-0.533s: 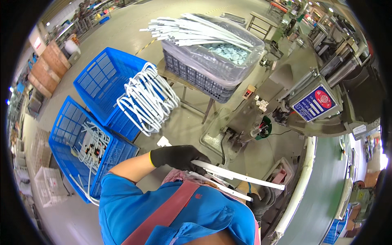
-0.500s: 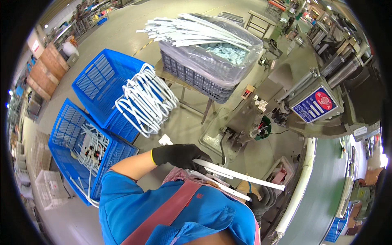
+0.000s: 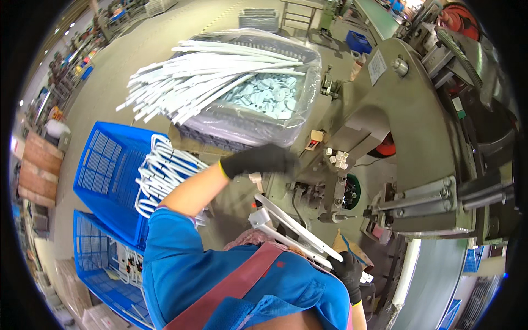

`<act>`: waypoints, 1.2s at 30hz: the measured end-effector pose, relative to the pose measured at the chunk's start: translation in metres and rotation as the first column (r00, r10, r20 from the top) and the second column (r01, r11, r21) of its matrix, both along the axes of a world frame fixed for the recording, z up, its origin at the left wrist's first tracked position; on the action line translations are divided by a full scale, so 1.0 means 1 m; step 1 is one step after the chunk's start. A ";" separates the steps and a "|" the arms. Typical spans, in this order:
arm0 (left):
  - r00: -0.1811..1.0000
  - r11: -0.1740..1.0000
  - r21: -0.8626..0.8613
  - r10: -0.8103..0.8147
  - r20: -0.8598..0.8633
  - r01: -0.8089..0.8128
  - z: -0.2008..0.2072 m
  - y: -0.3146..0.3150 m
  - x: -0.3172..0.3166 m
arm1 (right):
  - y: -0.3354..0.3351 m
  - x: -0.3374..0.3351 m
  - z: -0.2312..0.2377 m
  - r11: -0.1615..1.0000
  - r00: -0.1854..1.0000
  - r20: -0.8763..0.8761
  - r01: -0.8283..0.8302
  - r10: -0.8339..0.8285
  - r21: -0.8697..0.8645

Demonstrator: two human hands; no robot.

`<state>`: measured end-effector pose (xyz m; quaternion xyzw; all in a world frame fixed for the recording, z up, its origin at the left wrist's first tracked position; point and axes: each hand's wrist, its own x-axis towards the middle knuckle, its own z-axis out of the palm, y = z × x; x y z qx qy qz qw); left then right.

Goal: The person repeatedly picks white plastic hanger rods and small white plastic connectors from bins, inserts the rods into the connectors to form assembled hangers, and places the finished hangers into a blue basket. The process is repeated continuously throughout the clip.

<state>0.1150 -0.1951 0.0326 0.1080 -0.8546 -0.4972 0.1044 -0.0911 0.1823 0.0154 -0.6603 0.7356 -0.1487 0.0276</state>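
Note:
My right hand, in a black glove, grips the lower right ends of a pair of long white metal tubes. These slant up to the left across my front, with a pale bracket-like piece and a small dark part near their upper ends. Whether the two tubes are joined is hard to make out. My left hand, also black-gloved, is off the tubes, reaching out beyond them toward the plastic-lined crate. Motion smears its fingers, so anything in them cannot be seen.
A plastic-lined crate bears long white tubes and grey-white flat pieces. Blue baskets at left hold bent white tubes. A large press machine stands at right, with small white blocks beside it.
My left hand has let go of the white tubes and moved up and away toward the crate. My right hand keeps its hold. The view has shifted toward the machine.

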 end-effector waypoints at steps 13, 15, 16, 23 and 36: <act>0.891 0.846 -0.382 0.441 0.111 -0.371 -0.075 -0.253 -0.092 | -0.027 0.027 0.008 0.968 0.975 -0.197 0.144 -0.103 0.207; 0.849 0.847 -0.167 0.522 0.077 -0.505 -0.068 -0.259 -0.085 | -0.026 0.029 0.007 0.965 0.977 -0.129 0.191 -0.170 0.179; 0.847 0.839 -0.125 0.532 -0.017 -0.530 -0.063 -0.261 -0.081 | -0.027 0.032 0.006 0.961 0.974 -0.092 0.218 -0.205 0.168; 0.942 0.914 -0.246 0.287 -0.173 -0.323 -0.052 -0.243 -0.087 | -0.036 0.031 0.005 0.976 0.986 -0.102 0.145 -0.129 0.164; 0.932 0.874 -0.326 0.323 -0.167 -0.361 0.011 -0.146 -0.075 | -0.026 0.001 0.014 0.981 0.991 -0.026 0.137 -0.135 0.138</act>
